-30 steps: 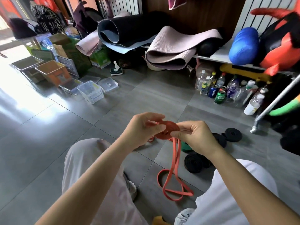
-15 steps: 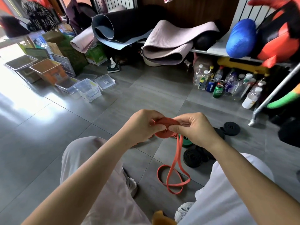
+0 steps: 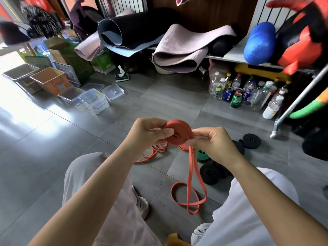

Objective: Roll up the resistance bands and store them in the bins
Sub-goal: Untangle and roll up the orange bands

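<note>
Pinching the red band's coil (image 3: 179,134) between them, left hand (image 3: 149,134) and right hand (image 3: 211,142) grip tight, wrists raised above the floor (image 3: 53,148).

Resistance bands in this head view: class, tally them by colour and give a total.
Orange: 2, the half-rolled orange rubber band in left hand and right hand, and a thin loose orange band on the floor.
Green: 1, a green rolled band.
Black: 3 black rolled bands in view; others may be hidden.
Total: 6.
</note>
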A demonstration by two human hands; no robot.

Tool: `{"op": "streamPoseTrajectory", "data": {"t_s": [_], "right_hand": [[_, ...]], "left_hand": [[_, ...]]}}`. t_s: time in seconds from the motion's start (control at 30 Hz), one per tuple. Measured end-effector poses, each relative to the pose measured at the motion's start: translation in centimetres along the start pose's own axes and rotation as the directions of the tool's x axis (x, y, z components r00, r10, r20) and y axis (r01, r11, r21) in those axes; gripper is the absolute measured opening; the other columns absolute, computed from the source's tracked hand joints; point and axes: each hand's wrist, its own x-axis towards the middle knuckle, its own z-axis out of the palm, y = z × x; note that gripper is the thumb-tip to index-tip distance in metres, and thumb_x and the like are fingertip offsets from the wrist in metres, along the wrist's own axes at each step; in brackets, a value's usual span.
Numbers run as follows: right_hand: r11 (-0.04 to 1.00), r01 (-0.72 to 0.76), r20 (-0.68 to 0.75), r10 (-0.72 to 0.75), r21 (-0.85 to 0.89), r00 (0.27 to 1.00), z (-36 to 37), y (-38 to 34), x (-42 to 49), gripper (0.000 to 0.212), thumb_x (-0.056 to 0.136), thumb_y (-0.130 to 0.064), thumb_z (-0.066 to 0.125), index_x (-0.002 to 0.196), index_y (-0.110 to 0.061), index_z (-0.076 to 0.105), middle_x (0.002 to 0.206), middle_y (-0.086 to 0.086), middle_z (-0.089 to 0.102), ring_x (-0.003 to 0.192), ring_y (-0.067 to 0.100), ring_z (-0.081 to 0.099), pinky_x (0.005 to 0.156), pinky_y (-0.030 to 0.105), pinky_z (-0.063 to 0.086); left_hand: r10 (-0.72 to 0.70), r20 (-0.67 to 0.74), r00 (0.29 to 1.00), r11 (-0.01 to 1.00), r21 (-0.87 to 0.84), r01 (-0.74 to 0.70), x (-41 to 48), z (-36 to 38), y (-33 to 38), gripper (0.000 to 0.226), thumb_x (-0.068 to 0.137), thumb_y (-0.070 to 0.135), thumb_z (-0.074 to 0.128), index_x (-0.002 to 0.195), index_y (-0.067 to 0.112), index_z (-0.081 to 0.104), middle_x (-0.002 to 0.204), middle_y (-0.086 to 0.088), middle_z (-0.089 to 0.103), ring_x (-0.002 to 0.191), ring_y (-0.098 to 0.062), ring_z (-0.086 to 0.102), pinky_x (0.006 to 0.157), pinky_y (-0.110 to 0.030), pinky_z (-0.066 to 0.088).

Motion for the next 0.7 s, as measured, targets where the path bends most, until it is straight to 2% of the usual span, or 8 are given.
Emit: {"op": "streamPoseTrajectory", "data": {"t_s": [0.1,0.17,0.23,0.37,0.43,0.53,0.63,0.7], "right_hand": [[0.988,0.004,-0.067,0.006,0.155,0.998,0.5,0.5,-0.3,0.031,0.069,0.0,0.071,0.1,-0.002,0.069,0.078,-0.008,0.074,0.075,0.007,0.07,0.072,0.018,0.055],[0.967,0.008,-0.106,0.02,0.255,0.994,0.8,0.5,-0.4,0.033,0.067,-0.006,0.07,0.1,-0.002,0.068,0.08,-0.004,0.074,0.076,0.009,0.07,0.072,0.019,0.055],[0.972,0.024,-0.129,0.006,0.235,0.992,1.0,0.4,-0.3,0.024,0.07,-0.003,0.069,0.093,-0.011,0.069,0.078,-0.006,0.074,0.074,0.007,0.07,0.07,0.016,0.053],[0.995,0.061,-0.15,-0.049,0.079,0.988,0.8,0.0,0.0,0.03,0.08,0.009,0.065,0.086,-0.02,0.068,0.07,-0.015,0.072,0.068,0.0,0.068,0.067,0.011,0.051],[0.997,0.061,-0.146,-0.054,0.049,0.988,0.7,-0.1,0.0,0.03,0.081,0.009,0.064,0.087,-0.021,0.068,0.069,-0.016,0.071,0.068,-0.001,0.068,0.067,0.011,0.051],[0.998,0.055,-0.104,-0.054,0.007,0.993,0.4,-0.2,-0.1,0.029,0.081,0.007,0.065,0.092,-0.02,0.068,0.07,-0.016,0.072,0.067,-0.001,0.068,0.065,0.01,0.051],[0.998,0.053,-0.063,-0.054,-0.022,0.997,0.2,-0.5,0.0,0.029,0.081,0.004,0.067,0.088,-0.024,0.069,0.073,-0.015,0.073,0.071,0.001,0.069,0.066,0.012,0.051],[0.998,0.053,-0.067,-0.055,-0.04,0.996,0.1,-0.6,0.1,0.028,0.08,0.001,0.069,0.087,-0.026,0.069,0.074,-0.014,0.073,0.072,0.004,0.07,0.067,0.014,0.053]], "left_hand": [[-0.026,0.021,0.999,0.972,-0.231,0.03,-0.4,0.6,-0.5,0.026,0.082,0.003,0.063,0.107,-0.005,0.065,0.1,-0.026,0.067,0.089,-0.03,0.066,0.084,-0.04,0.056],[-0.041,0.022,0.999,0.939,-0.34,0.046,-0.6,1.0,-0.8,0.03,0.084,0.004,0.06,0.111,-0.008,0.062,0.099,-0.023,0.068,0.088,-0.027,0.068,0.081,-0.035,0.058],[-0.052,0.008,0.999,0.922,-0.383,0.051,-0.6,1.2,-0.9,0.028,0.084,0.003,0.059,0.11,-0.008,0.062,0.101,-0.024,0.067,0.09,-0.029,0.067,0.082,-0.036,0.057],[-0.07,0.05,0.996,0.903,-0.422,0.084,-0.8,1.1,-0.9,0.023,0.078,0.006,0.063,0.1,-0.001,0.066,0.094,-0.017,0.07,0.086,-0.025,0.069,0.079,-0.034,0.058],[-0.052,0.082,0.995,0.938,-0.339,0.076,-1.0,0.8,-0.5,0.025,0.074,0.011,0.067,0.098,0.004,0.066,0.089,-0.013,0.07,0.078,-0.02,0.068,0.075,-0.034,0.058],[0.011,0.016,1.0,0.999,-0.048,-0.01,-0.7,0.1,0.2,0.018,0.08,0.008,0.068,0.097,0.013,0.068,0.09,-0.012,0.067,0.079,-0.025,0.064,0.078,-0.044,0.056],[0.07,-0.045,0.997,0.992,0.107,-0.065,-0.4,-0.2,0.7,0.012,0.083,0.002,0.066,0.09,0.012,0.065,0.083,-0.012,0.065,0.077,-0.031,0.062,0.083,-0.056,0.053],[0.138,-0.036,0.99,0.969,0.212,-0.127,-0.3,0.2,0.6,0.012,0.087,0.0,0.062,0.087,0.013,0.061,0.077,-0.006,0.063,0.073,-0.03,0.062,0.08,-0.054,0.054]]}}
